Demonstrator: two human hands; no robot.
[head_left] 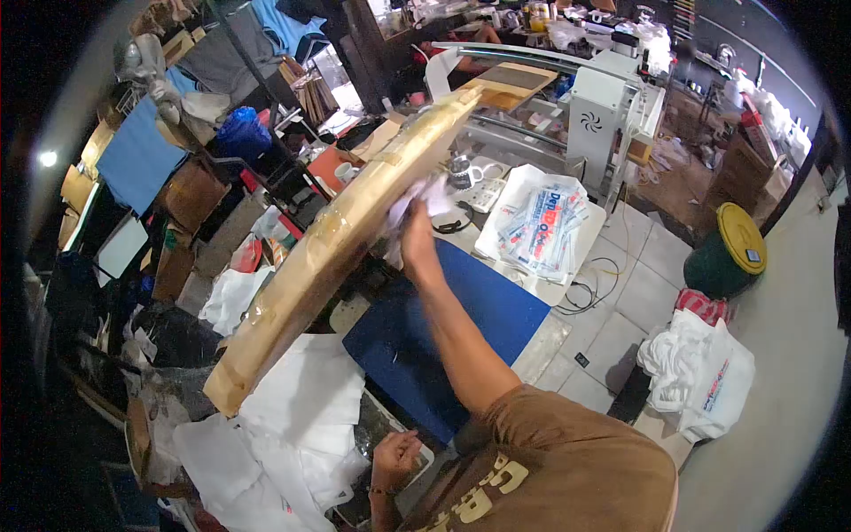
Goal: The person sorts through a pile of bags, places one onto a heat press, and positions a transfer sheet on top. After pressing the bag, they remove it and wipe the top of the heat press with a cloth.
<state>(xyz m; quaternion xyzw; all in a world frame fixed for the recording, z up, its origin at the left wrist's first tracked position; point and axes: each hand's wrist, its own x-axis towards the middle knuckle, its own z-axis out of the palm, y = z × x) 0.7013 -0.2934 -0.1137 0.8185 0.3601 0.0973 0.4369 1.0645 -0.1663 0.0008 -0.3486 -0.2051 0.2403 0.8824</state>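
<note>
My right hand is stretched out forward and grips a crumpled white cloth. The cloth is pressed against the underside of a long brown board, which is wrapped in glossy tape and tilted up at an angle. Below the board lies a flat dark blue pad on the work surface. My left hand is low and close to my body, its fingers curled shut, resting at the edge of the surface beside a heap of white fabric pieces. I see nothing in it.
A stack of white printed bags lies beyond the blue pad, with a mug next to it. Behind them stands a white machine. A green bin with a yellow lid and a pile of white bags sit on the tiled floor to the right. Clutter fills the left side.
</note>
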